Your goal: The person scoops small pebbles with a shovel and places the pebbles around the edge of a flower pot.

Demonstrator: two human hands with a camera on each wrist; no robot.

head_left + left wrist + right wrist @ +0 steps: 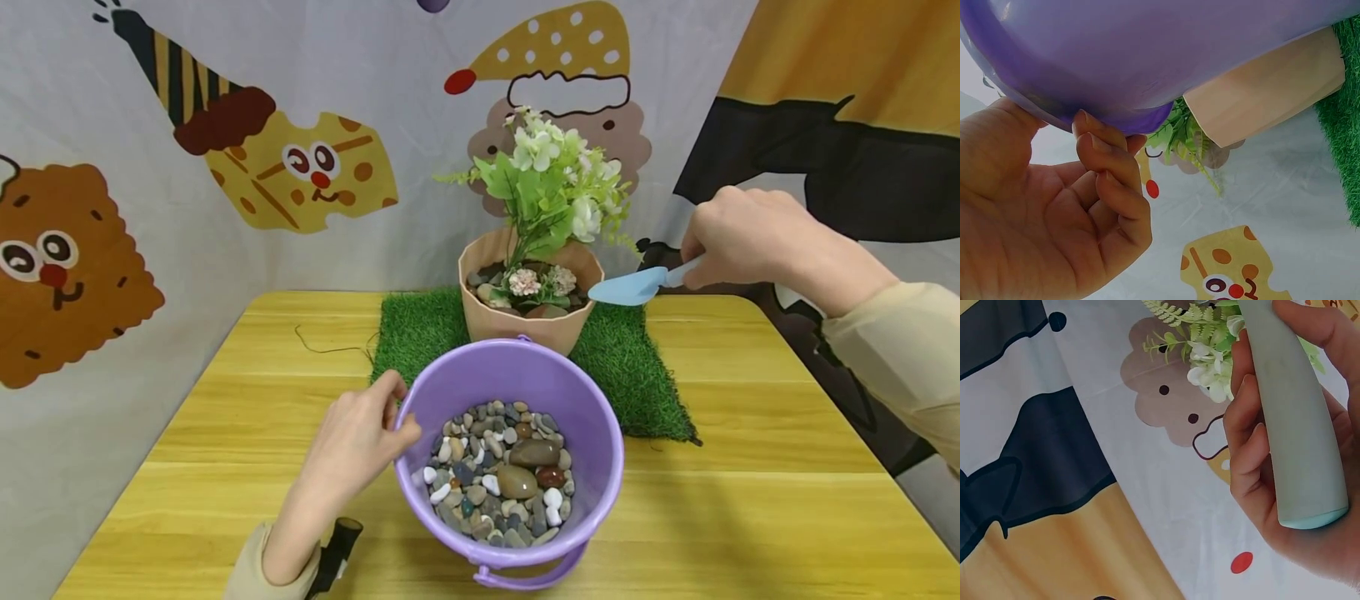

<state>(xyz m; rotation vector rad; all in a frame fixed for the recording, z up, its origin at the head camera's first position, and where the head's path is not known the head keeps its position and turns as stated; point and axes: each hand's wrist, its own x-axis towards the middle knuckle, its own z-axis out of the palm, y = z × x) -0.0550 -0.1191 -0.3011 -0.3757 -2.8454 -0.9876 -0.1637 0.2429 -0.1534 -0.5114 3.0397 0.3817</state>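
Observation:
My left hand pinches the left rim of a purple bucket, thumb on the inner side. Fingers curl beneath the rim in the left wrist view, where the bucket's outer wall fills the top. Pebbles cover the bucket's bottom, with a few larger glossy stones on top. A light blue trowel is gripped in my right hand; its blade points left at the right rim of a peach flowerpot. The right wrist view shows fingers wrapped about the trowel's handle.
White flowers with green leaves rise from the pot, above stones and small pink blooms. The pot stands on an artificial grass mat on a wooden table. A cartoon-printed cloth hangs behind. The bucket's handle hangs at the front.

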